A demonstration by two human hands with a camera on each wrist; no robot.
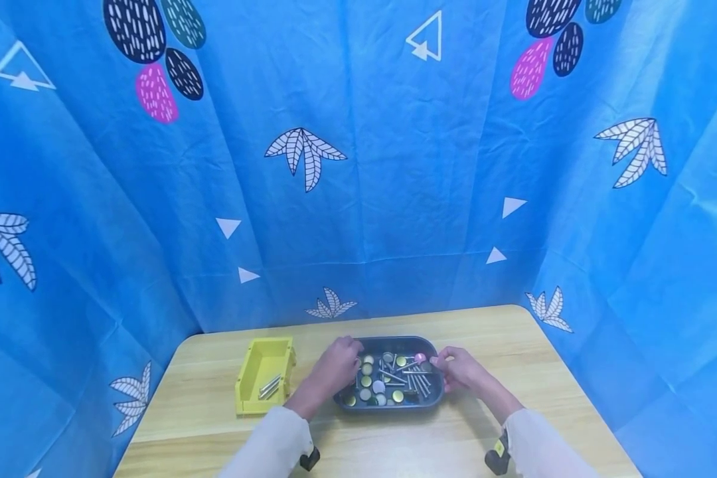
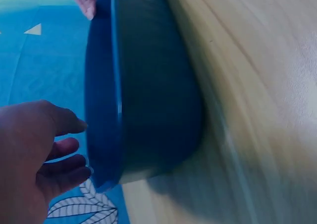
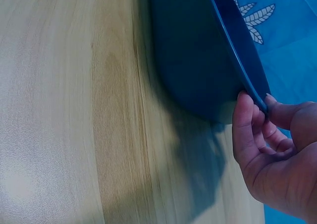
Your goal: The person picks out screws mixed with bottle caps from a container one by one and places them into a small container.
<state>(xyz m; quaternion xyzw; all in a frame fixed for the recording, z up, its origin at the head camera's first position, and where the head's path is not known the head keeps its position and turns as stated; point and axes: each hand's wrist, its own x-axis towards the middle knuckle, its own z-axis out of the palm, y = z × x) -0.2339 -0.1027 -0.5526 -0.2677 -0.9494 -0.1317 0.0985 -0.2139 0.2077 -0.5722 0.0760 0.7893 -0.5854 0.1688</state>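
Note:
A dark, deep rectangular tray (image 1: pixel 388 407) with rounded corners stands on the table, holding a mix of metal bolts or nails (image 1: pixel 418 382) and round bottle caps (image 1: pixel 398 396). At its right end my right hand (image 1: pixel 461 367) pinches the rim between thumb and fingers, plain in the right wrist view (image 3: pixel 277 149). My left hand (image 1: pixel 334 365) is over the tray's left end. The left wrist view shows its thumb and loosely bent fingers (image 2: pixel 64 172) close by the rim, not wrapped round it; whether they touch it is unclear.
Left of the tray stands a yellow open bin (image 1: pixel 265 358) with several metal rods or bolts (image 1: pixel 269 387) in it. The wooden table (image 1: pixel 394 445) meets a blue patterned curtain (image 1: pixel 358 219) at the back and sides.

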